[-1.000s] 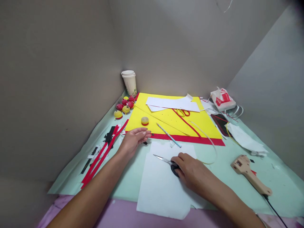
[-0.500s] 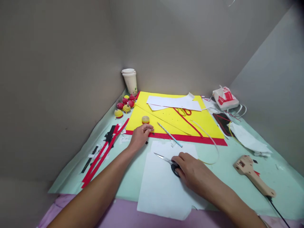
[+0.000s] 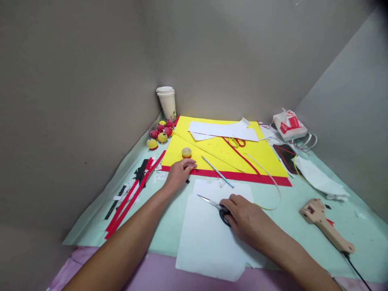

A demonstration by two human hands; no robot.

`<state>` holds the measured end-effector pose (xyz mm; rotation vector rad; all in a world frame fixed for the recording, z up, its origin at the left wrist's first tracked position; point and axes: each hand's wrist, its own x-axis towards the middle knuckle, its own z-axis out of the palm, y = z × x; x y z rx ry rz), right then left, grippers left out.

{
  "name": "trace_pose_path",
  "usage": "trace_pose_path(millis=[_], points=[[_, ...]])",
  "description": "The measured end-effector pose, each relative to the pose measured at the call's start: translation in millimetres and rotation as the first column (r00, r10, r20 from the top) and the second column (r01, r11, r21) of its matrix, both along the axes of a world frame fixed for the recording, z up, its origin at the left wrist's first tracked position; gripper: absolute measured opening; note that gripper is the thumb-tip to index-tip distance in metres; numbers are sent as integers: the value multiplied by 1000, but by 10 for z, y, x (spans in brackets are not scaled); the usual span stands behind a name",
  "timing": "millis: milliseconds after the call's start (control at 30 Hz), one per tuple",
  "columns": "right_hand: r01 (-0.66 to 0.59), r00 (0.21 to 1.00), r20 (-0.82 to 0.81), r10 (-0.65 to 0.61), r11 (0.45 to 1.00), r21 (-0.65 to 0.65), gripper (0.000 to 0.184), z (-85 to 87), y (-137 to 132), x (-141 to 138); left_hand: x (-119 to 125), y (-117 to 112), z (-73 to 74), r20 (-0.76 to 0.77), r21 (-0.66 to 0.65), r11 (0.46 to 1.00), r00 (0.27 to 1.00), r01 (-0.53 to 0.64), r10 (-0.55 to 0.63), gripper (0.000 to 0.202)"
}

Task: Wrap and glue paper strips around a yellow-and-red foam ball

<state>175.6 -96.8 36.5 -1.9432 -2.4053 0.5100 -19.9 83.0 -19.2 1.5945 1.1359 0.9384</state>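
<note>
While the right hand (image 3: 247,218) curls about the black handles of the scissors (image 3: 214,203), the blades lie together over the white paper (image 3: 209,242), tips pointing forward and to the left. From where I stand, that low hold looks sensible; I would lay the blades flat before loosening the grip. The left hand (image 3: 179,173) is narrow, fingers close together over the near edge of the yellow sheet (image 3: 171,155), just in front of the small roll (image 3: 186,152); I cannot tell whether anything is pinched there. A light touch seems best, since a heavy palm could shift or crease the sheet. With those tips aimed toward the left hand's side, a good gap between them is worth guarding. The pencil (image 3: 217,171), lying between the hands from sheet to worktop (image 3: 163,238), could easily be knocked.
</note>
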Motion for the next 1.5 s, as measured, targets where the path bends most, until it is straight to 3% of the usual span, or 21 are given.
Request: trace_pose_path(millis=[1200, 1500], points=[[5, 1000, -5, -5, 1000, 11, 25, -20, -3, 13, -27, -66, 176, -20, 4, 999, 998, -51, 51, 26], [0, 1000, 5, 0, 1000, 6, 24, -15, 3, 5, -54, -78, 185, -65, 82, 991, 991, -110, 115, 21]])
